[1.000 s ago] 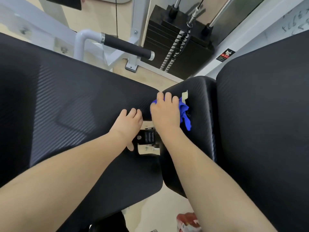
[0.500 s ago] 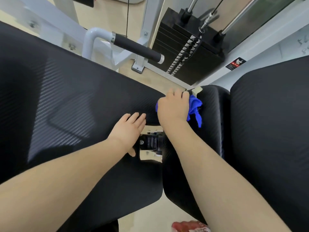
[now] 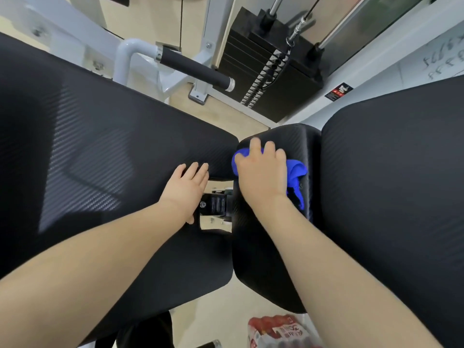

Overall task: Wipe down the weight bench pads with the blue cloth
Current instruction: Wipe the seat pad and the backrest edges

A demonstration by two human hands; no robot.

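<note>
Head: blue cloth (image 3: 295, 172) bunched under right hand (image 3: 262, 175)

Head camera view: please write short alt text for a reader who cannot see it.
A person's right hand presses a blue cloth onto a narrow black bench pad, while the left hand rests flat on the wide pad beside it. A weight stack stands behind.

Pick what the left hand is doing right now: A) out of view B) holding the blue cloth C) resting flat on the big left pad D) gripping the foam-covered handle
C: the left hand lies open, palm down, on the big left pad, while the right hand presses the blue cloth onto the narrow middle pad.
</note>
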